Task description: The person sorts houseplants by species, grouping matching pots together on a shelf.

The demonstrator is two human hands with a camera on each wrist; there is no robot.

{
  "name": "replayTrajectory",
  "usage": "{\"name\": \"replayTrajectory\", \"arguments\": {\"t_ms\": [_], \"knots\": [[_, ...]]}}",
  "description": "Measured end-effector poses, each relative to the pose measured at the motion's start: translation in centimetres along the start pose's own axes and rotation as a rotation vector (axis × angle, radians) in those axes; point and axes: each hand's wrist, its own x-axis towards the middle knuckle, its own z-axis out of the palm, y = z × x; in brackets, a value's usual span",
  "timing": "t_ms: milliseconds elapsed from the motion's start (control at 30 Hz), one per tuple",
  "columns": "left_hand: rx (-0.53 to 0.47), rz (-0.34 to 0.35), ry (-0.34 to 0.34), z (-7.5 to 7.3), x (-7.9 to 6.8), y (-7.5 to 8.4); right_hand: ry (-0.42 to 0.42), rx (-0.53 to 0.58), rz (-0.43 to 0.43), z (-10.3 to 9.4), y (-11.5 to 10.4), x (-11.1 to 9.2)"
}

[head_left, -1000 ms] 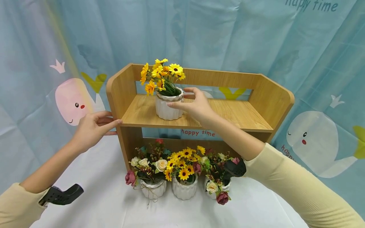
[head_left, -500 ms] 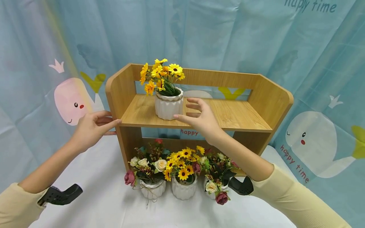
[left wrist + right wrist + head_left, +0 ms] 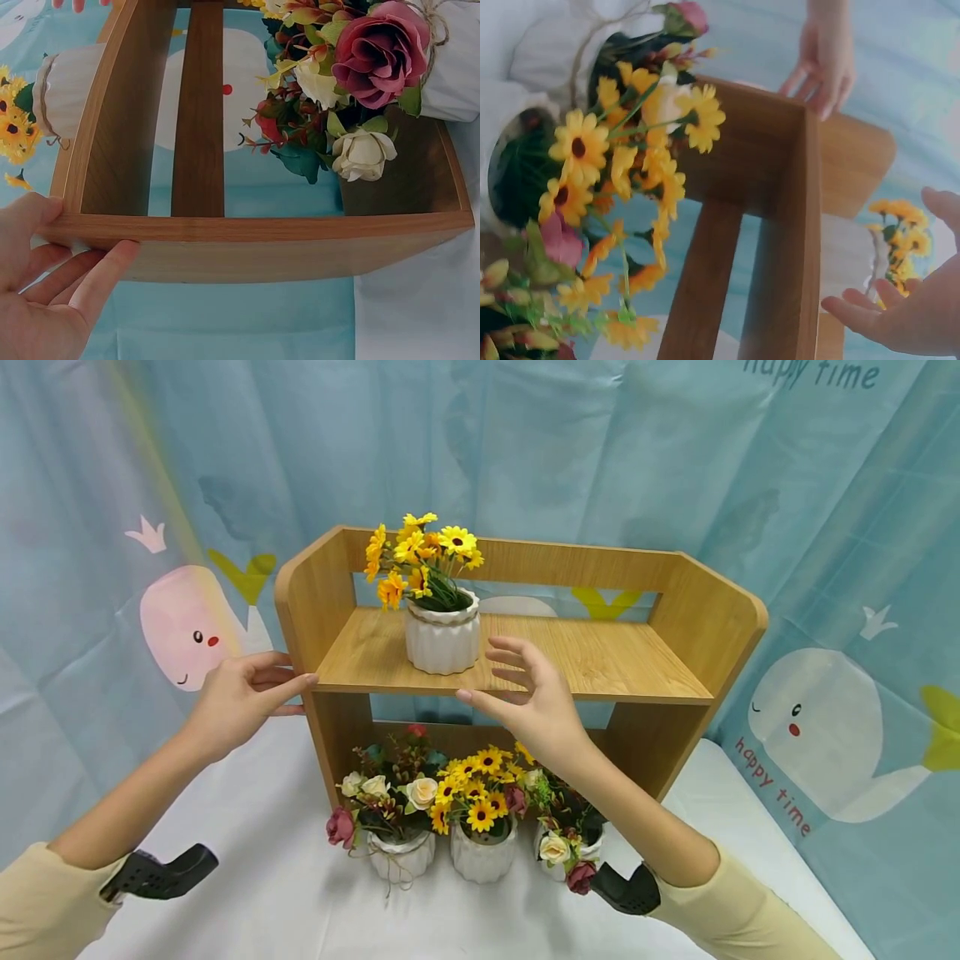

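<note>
A white ribbed pot (image 3: 442,639) with yellow artificial daisies (image 3: 423,556) stands upright on the upper board of a wooden desktop shelf (image 3: 600,652), left of its middle. My left hand (image 3: 243,697) holds the shelf's left side panel, its thumb on the front edge and fingers against the outer face, as the left wrist view shows (image 3: 45,285). Just right of the pot and lower, my right hand (image 3: 536,702) is spread apart from it, thumb before the board's front edge. In the right wrist view its fingers (image 3: 855,315) hold nothing.
Below, several white pots stand in a row on the white cloth: roses (image 3: 401,856) at left, sunflowers (image 3: 483,856) in the middle, mixed flowers (image 3: 555,847) at right, partly behind my right forearm. A blue printed curtain (image 3: 555,460) hangs behind the shelf.
My right hand has come off the white pot and moved down and slightly right, to the board's front edge. The pot stays in place; the left hand keeps its hold on the side panel.
</note>
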Motion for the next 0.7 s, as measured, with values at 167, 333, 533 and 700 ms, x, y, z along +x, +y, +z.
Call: {"name": "replayTrajectory", "arguments": {"t_ms": [167, 333, 533, 700], "knots": [[-0.008, -0.005, 0.000, 0.0, 0.0, 0.0, 0.030, -0.047, -0.030, 0.1, 0.3, -1.4], [-0.016, -0.008, 0.000, 0.0, 0.0, 0.0, 0.068, -0.055, -0.038, 0.5, 0.6, -2.7], [-0.008, -0.007, 0.002, 0.0, 0.0, 0.0, 0.112, -0.075, -0.065, 1.5, 1.6, -4.2], [-0.015, -0.007, 0.003, 0.0, -0.1, 0.0, 0.158, -0.121, -0.091, 2.4, 2.7, -5.4]]}}
